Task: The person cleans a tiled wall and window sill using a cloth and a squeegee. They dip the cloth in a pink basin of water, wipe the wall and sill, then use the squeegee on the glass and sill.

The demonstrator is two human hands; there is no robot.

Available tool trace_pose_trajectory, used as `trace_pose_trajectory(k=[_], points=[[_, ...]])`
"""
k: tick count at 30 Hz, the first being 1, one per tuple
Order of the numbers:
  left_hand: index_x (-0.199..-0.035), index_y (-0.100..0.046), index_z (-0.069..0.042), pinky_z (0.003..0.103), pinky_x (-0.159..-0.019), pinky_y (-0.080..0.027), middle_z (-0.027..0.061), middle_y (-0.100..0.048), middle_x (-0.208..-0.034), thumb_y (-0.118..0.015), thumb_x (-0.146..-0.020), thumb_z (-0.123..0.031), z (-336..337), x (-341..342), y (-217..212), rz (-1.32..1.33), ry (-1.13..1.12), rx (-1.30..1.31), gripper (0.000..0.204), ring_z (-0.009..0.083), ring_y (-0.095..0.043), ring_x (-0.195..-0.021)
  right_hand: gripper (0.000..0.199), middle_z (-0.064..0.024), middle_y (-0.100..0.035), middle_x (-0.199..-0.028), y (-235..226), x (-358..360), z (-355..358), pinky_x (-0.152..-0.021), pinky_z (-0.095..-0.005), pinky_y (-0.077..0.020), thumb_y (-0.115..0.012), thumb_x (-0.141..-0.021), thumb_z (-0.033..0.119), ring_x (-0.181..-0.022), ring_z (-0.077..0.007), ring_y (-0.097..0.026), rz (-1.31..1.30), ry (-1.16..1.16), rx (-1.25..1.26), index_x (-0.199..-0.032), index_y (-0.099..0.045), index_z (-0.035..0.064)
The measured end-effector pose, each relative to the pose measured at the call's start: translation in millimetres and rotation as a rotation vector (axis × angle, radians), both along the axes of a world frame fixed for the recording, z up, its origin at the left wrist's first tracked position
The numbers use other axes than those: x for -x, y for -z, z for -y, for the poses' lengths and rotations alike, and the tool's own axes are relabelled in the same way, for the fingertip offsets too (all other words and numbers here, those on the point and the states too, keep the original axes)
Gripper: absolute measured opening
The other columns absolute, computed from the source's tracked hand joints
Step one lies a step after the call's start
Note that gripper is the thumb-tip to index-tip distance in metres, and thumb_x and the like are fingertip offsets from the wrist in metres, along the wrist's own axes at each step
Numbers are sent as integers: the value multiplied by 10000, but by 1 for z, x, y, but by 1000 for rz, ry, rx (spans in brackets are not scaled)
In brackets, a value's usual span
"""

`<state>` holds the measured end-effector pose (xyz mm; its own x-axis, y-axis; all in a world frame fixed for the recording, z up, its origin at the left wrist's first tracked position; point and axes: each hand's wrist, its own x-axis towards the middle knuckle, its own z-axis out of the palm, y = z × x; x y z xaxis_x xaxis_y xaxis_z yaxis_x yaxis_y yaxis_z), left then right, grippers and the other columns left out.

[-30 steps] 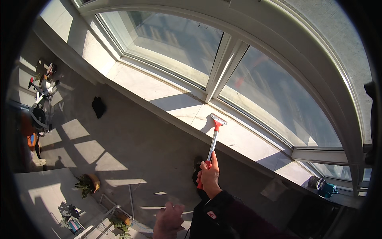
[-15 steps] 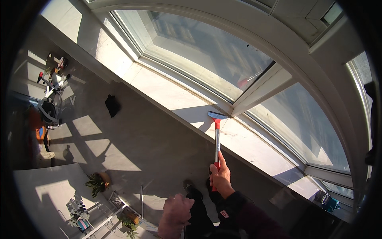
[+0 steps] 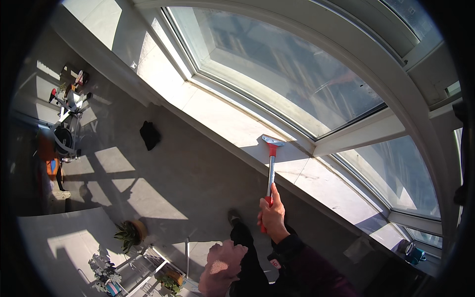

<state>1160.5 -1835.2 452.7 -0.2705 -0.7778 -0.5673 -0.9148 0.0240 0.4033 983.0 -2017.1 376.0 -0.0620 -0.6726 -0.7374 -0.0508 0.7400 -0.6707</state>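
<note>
Scraper (image 3: 271, 166) | my right hand (image 3: 273, 218) wraps its handle; left hand (image 3: 221, 265): can't tell | likely scraping sill (image 3: 321, 178) beyond grip | next: probably flatter blade (image 3: 273, 140)

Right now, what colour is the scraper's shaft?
Silver-grey and shiny on the scraper's shaft; the head view shows it best.

The head camera looks down from above both hands (image 3: 272, 218), near them. Its wide fisheye field takes in the windowsill (image 3: 222, 119), window (image 3: 287, 69) and floor (image 3: 198, 190), bending straight edges toward the rim.
</note>
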Motion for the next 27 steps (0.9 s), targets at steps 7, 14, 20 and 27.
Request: trace_pose_trajectory(k=[7, 14, 20, 27], points=[[-1068, -732, -137, 469, -788, -589, 109, -654, -1051, -899, -727, -259, 24, -68, 13, 18, -2, -19, 399, 350, -689, -915, 822, -31, -571, -786, 7, -73, 4, -425, -305, -528, -588, -1049, 46, -513, -126, -573, -2, 138, 43, -1752, -219, 258], [-1077, -732, -140, 473, -782, -591, 112, -654, -1032, -899, -730, -235, 36, -111, 6, 2, -17, -6, 396, 333, -696, -891, 826, -31, -574, -774, 19, -110, 21, -435, -308, -537, -559, -1054, 50, -515, -130, -584, 14, 169, 171, -1758, -186, 265], [-1084, -733, -143, 477, -776, -592, 115, -654, -1016, -899, -733, -214, 45, -141, 1, -8, -47, -12, 395, 318, -701, -872, 782, -55, -591, -792, 6, -137, 20, -445, -319, -538, -570, -1048, 100, -520, -137, -602, -53, 36, 56, -1745, -241, 227], [-1131, -728, -133, 480, -768, -596, 118, -656, -1014, -921, -728, -216, 45, -167, 33, 36, -58, -107, 454, 310, -715, -852, 752, -12, -557, -657, 9, -138, 58, -452, -310, -516, -599, -1056, 127, -499, -121, -577, -63, -252, 46, -1737, -291, 213]])
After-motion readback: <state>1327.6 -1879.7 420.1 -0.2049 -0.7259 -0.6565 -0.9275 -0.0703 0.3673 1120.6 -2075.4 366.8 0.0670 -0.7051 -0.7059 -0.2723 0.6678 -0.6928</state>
